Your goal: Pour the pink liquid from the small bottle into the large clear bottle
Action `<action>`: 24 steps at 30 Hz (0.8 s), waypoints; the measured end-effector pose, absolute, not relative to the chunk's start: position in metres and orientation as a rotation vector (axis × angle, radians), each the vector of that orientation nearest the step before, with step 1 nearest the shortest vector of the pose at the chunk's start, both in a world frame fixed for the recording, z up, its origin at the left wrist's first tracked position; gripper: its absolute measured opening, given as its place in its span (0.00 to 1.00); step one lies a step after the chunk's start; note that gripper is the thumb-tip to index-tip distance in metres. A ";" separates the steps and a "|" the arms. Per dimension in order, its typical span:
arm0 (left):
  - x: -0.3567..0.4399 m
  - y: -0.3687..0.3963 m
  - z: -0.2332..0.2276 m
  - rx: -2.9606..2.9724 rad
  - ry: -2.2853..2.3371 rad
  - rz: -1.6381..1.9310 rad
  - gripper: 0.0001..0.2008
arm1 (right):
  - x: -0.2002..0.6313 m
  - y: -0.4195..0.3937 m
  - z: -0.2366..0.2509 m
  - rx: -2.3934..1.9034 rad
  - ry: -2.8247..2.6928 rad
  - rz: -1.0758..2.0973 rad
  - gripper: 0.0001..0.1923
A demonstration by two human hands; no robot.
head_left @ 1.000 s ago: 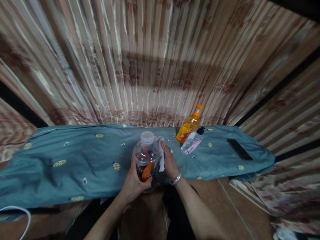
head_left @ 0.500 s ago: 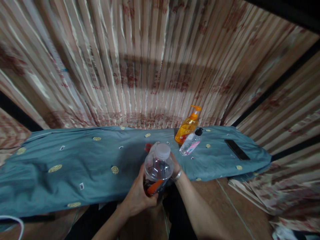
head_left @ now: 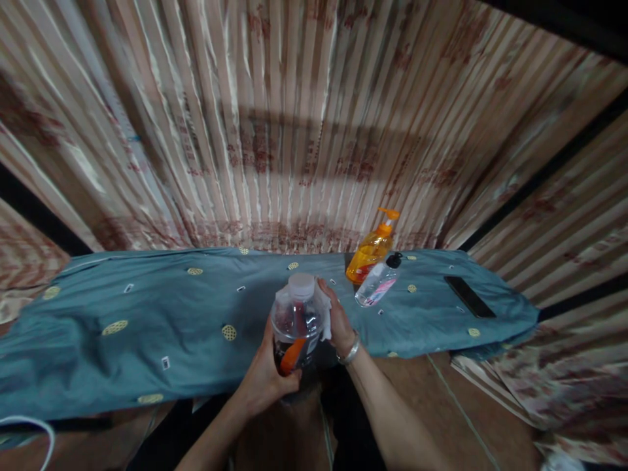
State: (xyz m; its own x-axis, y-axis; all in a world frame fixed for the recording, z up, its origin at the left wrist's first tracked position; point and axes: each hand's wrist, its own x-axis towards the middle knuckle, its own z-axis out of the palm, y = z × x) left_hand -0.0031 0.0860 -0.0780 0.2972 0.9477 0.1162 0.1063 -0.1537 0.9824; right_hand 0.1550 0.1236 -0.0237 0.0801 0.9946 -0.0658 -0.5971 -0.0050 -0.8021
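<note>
My left hand [head_left: 267, 379] grips the lower part of a clear plastic bottle [head_left: 298, 320] with a white cap and an orange-and-dark label, held upright over the near edge of the table. My right hand [head_left: 338, 320], with a silver bangle at the wrist, presses a white cloth [head_left: 324, 307] against the bottle's right side near its shoulder. Most of the cloth is hidden between my palm and the bottle.
A teal patterned cloth [head_left: 147, 327] covers the table. An orange pump bottle [head_left: 373, 248] and a clear bottle with a black cap [head_left: 379, 281] stand at the back right, a black phone [head_left: 470, 296] further right. Striped curtains hang behind. A white cable [head_left: 29, 425] lies at the lower left.
The bottle has tipped back from leaning right to upright. My right hand has come out from behind it, and the white cloth shows again on its right side.
</note>
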 end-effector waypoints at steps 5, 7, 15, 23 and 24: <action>-0.009 0.095 -0.066 1.413 1.112 1.117 0.46 | 0.140 0.122 -0.034 -0.860 -0.861 1.299 0.21; -0.011 0.100 -0.057 1.365 1.158 1.161 0.45 | 0.134 0.115 -0.036 -0.909 -0.996 1.249 0.24; -0.017 0.116 -0.057 1.333 1.242 1.262 0.56 | 0.107 0.087 -0.036 -0.977 -1.436 0.898 0.29; -0.009 0.107 -0.058 1.438 1.233 1.155 0.50 | 0.119 0.092 -0.029 -0.991 -1.452 0.717 0.31; -0.007 0.105 -0.057 1.453 1.219 1.126 0.49 | 0.123 0.094 -0.025 -0.990 -1.418 0.729 0.30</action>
State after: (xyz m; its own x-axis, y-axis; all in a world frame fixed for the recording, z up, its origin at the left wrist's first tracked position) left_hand -0.0069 0.1046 -0.0573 0.0983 0.9910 0.0910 0.1691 -0.1067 0.9798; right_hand 0.1232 0.0936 -0.0254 0.0605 0.8891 0.4538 0.1478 0.4416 -0.8849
